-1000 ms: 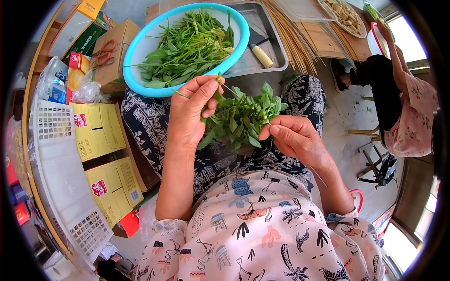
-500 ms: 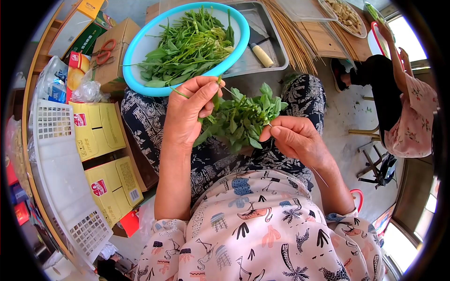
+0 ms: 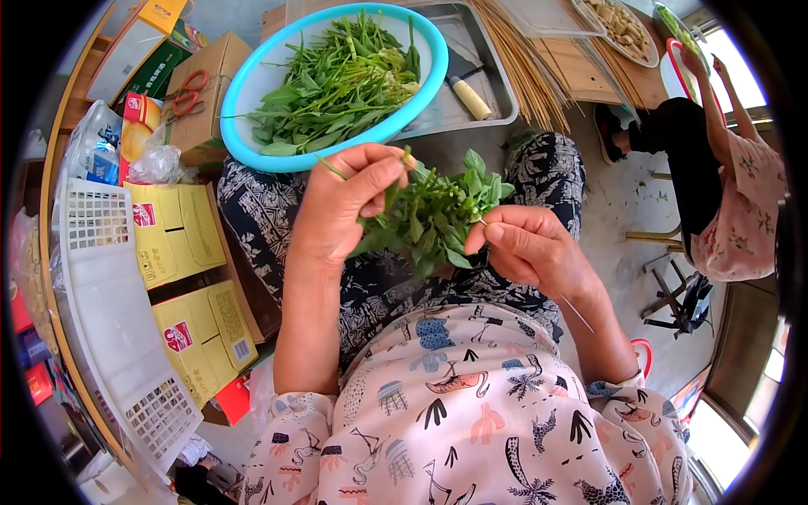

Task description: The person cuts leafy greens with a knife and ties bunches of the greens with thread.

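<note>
Above my lap, a bunch of green leaves (image 3: 442, 210) is threaded on a thin skewer (image 3: 577, 315). My right hand (image 3: 526, 244) pinches that skewer at the right of the bunch, and its rear end sticks out behind the hand. At the left of the bunch my left hand (image 3: 349, 198) is closed on a green stem, whose tip shows beside the knuckles. The skewer's front end is hidden around the left fingers. Beyond my hands, a blue-rimmed basin (image 3: 435, 67) holds loose leafy greens (image 3: 337, 93).
A metal tray (image 3: 505, 101) with a pale-handled tool (image 3: 470, 98) lies right of the basin, beside many thin sticks (image 3: 522, 63). Yellow boxes (image 3: 177, 231) and a white plastic basket (image 3: 105, 286) stand left. Another person (image 3: 736, 202) sits at the right, near a plate of pale pieces (image 3: 621, 32).
My left hand has turned slightly and shifted a little with the stem. My right hand has barely moved. The other person's arms have moved.
</note>
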Available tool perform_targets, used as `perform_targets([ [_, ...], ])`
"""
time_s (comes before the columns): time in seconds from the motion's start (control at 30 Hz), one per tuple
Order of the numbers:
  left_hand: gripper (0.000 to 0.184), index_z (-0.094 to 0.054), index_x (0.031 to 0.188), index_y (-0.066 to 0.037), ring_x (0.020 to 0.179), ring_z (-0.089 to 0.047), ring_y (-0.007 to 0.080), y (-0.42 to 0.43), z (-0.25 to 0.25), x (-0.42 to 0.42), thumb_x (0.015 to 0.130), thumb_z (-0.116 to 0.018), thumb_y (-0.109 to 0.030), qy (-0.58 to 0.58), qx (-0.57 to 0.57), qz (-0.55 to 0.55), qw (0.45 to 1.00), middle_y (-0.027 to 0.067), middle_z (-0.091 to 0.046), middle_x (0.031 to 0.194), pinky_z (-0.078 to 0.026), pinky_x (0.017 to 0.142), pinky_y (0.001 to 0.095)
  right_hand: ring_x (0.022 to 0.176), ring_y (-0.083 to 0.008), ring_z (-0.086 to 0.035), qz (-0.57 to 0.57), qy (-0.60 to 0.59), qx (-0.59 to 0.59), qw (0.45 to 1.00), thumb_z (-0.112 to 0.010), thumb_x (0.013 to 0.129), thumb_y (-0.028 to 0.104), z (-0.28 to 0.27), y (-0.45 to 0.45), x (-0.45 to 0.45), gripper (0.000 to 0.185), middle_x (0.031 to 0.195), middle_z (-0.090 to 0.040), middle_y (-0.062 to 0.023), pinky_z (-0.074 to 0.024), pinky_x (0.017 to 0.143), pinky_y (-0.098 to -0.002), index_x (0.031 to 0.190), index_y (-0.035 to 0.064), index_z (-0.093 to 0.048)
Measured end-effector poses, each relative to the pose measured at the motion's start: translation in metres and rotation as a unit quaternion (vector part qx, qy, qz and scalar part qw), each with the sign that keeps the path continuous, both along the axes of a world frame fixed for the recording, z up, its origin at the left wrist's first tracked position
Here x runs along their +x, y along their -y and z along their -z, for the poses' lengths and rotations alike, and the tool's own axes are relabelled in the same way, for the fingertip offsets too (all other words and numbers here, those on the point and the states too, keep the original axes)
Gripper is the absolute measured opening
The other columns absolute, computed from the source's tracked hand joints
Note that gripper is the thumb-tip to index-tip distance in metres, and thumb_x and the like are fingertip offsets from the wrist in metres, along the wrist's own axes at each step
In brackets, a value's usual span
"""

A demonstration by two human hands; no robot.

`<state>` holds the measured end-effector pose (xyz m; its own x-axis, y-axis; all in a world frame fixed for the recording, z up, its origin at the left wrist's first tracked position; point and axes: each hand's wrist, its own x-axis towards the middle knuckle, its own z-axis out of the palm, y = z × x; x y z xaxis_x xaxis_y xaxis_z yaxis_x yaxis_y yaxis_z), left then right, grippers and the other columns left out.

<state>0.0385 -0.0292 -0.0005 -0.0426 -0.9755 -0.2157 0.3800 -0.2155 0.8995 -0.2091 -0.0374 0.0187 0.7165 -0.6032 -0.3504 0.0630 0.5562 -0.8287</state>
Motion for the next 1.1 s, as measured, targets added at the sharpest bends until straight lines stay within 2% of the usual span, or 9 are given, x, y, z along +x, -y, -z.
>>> perform_targets([
  [0.33,0.019,-0.063,0.104,-0.002,0.064,-0.049,0.0045,0.0,0.002,-0.03,0.093,-0.055,-0.015,0.057,0.008,-0.001,0.998,0.0015,-0.062,0.087,-0.036,0.052,0.0172,0.041,-0.0014,-0.026,0.061,-0.013,0.01,0.998,-0.05,0.097,0.021,0.013,0.01,0.011,0.025,0.05,-0.035,0.0084,-0.018,0.039,-0.0199,0.095,-0.0002,-0.063],
  [0.4,0.02,-0.062,0.106,-0.004,0.071,-0.053,0.0093,0.002,0.013,-0.037,0.095,-0.052,-0.016,0.26,-0.065,-0.093,0.959,0.0021,-0.059,0.084,-0.043,0.058,0.0246,0.043,-0.0009,-0.028,0.08,-0.024,-0.003,0.997,-0.053,0.095,0.019,0.016,0.011,0.015,0.022,0.052,-0.037,0.0086,-0.0188,0.04,-0.0193,0.095,0.0,-0.063],
  [0.43,0.017,-0.059,0.106,-0.002,0.08,-0.058,0.0202,0.004,0.025,-0.033,0.093,-0.051,-0.011,0.374,-0.15,-0.11,0.909,0.008,-0.058,0.089,-0.046,0.07,0.033,0.045,-0.0004,-0.029,0.098,-0.036,-0.017,0.994,-0.056,0.094,0.018,0.017,0.011,0.017,0.019,0.054,-0.04,0.0089,-0.0196,0.041,-0.0186,0.096,0.0002,-0.063],
  [0.47,0.017,-0.059,0.106,-0.002,0.08,-0.058,0.0202,0.003,0.022,-0.035,0.093,-0.051,-0.011,0.374,-0.149,-0.109,0.909,0.008,-0.058,0.089,-0.046,0.07,0.033,0.045,-0.0004,-0.029,0.099,-0.037,-0.016,0.994,-0.056,0.094,0.018,0.016,0.01,0.02,0.019,0.054,-0.04,0.0089,-0.0196,0.041,-0.0186,0.096,0.0002,-0.063],
  [0.57,0.016,-0.055,0.102,-0.001,0.085,-0.058,0.0351,0.003,0.019,-0.045,0.086,-0.052,-0.002,0.571,-0.194,-0.129,0.787,0.016,-0.058,0.095,-0.046,0.072,0.0411,0.057,0.0022,-0.039,0.161,-0.055,-0.102,0.98,-0.065,0.086,0.007,0.009,0.008,0.036,0.015,0.062,-0.052,0.0081,-0.0282,0.05,-0.015,0.099,0.0005,-0.06],
  [0.67,0.016,-0.055,0.1,-0.003,0.081,-0.06,0.036,0.0,0.016,-0.055,0.084,-0.054,-0.003,0.604,-0.152,-0.105,0.775,0.0144,-0.06,0.094,-0.048,0.068,0.0435,0.058,0.0024,-0.041,0.158,-0.052,-0.16,0.973,-0.066,0.086,0.007,0.007,0.009,0.045,0.017,0.063,-0.053,0.0082,-0.0304,0.052,-0.015,0.1,0.0009,-0.06],
  [0.93,0.023,-0.056,0.105,-0.003,0.078,-0.063,0.0303,-0.004,0.01,-0.06,0.082,-0.058,-0.003,0.608,-0.16,-0.05,0.776,0.0144,-0.062,0.089,-0.049,0.069,0.0373,0.061,0.0016,-0.043,0.17,-0.058,-0.181,0.967,-0.064,0.088,0.008,0.016,0.017,0.054,0.011,0.067,-0.056,0.0063,-0.033,0.052,-0.0156,0.093,-0.0003,-0.061],
  [1.0,0.02,-0.058,0.103,-0.001,0.07,-0.06,0.0152,-0.003,0.011,-0.058,0.083,-0.062,-0.004,0.46,-0.155,-0.055,0.873,0.0081,-0.062,0.085,-0.049,0.064,0.0277,0.063,0.0011,-0.047,0.21,-0.034,-0.166,0.963,-0.063,0.088,0.009,0.02,0.021,0.052,0.01,0.069,-0.058,0.005,-0.0356,0.054,-0.0156,0.09,-0.0007,-0.061],
  [1.1,0.015,-0.06,0.099,0.001,0.066,-0.053,0.0051,-0.005,0.011,-0.053,0.085,-0.064,-0.005,0.28,-0.144,-0.055,0.948,0.002,-0.06,0.082,-0.045,0.061,0.0197,0.055,0.0015,-0.042,0.225,-0.026,-0.125,0.966,-0.064,0.088,0.012,0.022,0.028,0.044,0.01,0.065,-0.055,0.0068,-0.0305,0.047,-0.0155,0.088,0.002,-0.061],
])
